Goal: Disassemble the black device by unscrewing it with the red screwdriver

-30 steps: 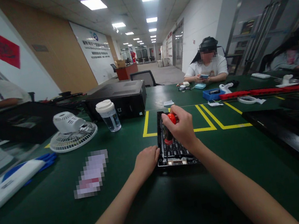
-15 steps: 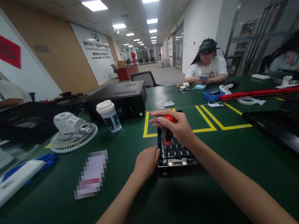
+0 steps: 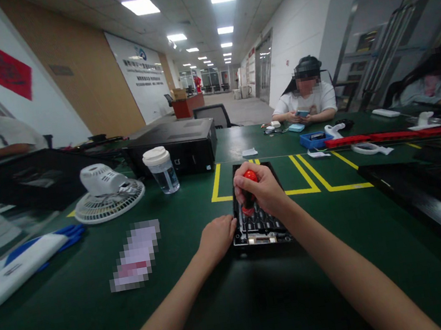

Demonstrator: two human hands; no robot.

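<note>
The right hand (image 3: 261,185) has just closed again around the red-and-black handle of an upright hand tool (image 3: 250,176), near the centre of the frame. Half a second ago its fingers were spread loose, reaching past the handle towards the left; now they curl around it, with the red knob showing between thumb and fingers. The grip is nearly closed, with the handle inside it. This looks like a fresh hold on the same tool, whose lower red collar stands over the dark insides of a black rectangular unit with silvery metal fittings (image 3: 262,239).

That unit lies just below and right of the frame's centre on the dark green desk (image 3: 213,324), and shows no clear shift. The left hand (image 3: 216,239) has stayed at its lower left edge, fingers together and lightly bent, touching the rim without wrapping around it, which seems to steady the unit. Whether the tool's tip touches anything cannot be told, as it is hidden. Yellow tape lines (image 3: 215,185) run on the desk beyond.
</note>
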